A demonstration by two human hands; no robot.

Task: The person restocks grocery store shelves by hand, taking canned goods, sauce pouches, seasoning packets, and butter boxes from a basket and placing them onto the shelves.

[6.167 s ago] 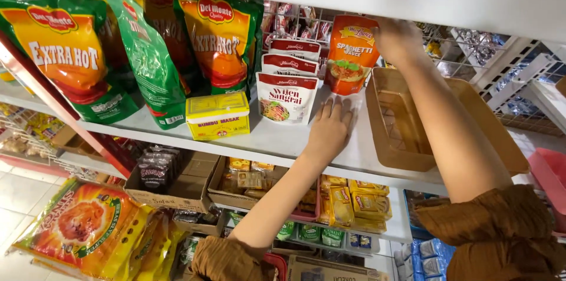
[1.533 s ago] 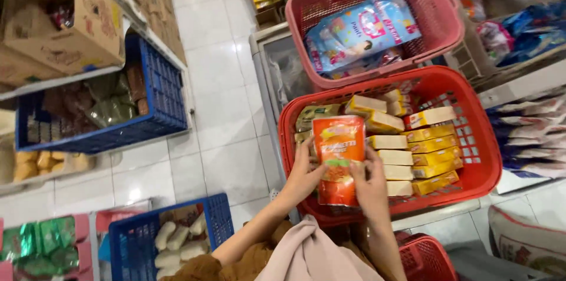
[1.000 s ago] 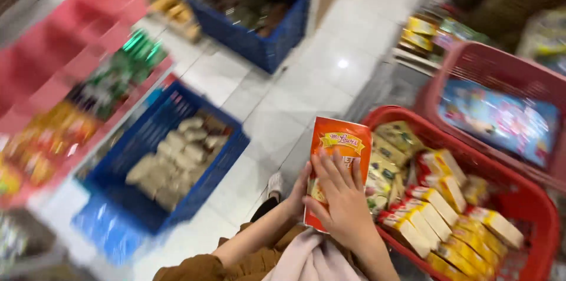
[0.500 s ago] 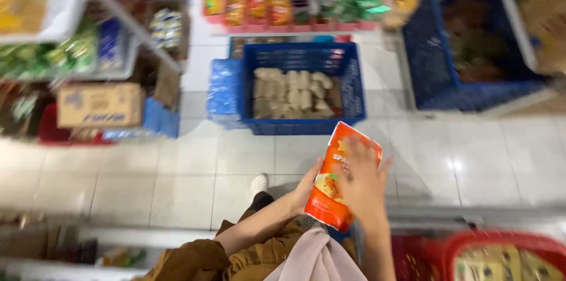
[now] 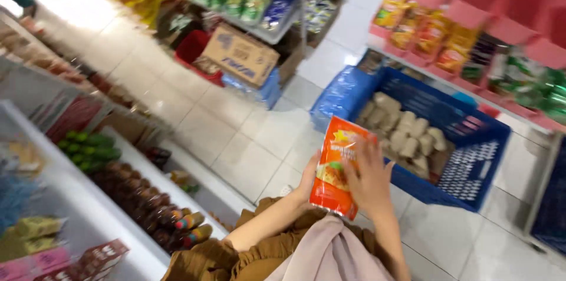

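Glossy orange plastic pouch [image 5: 337, 166], blue plastic crate [image 5: 466, 133], shiny floor tiles [image 5: 236, 133], seemingly cardboard box [image 5: 240, 54]

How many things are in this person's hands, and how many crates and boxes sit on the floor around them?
Orange packet, held between left hand and right hand: 1
Blue crate of pale packs: 1
Cardboard box: 1
Red bin: 1
Total: 4
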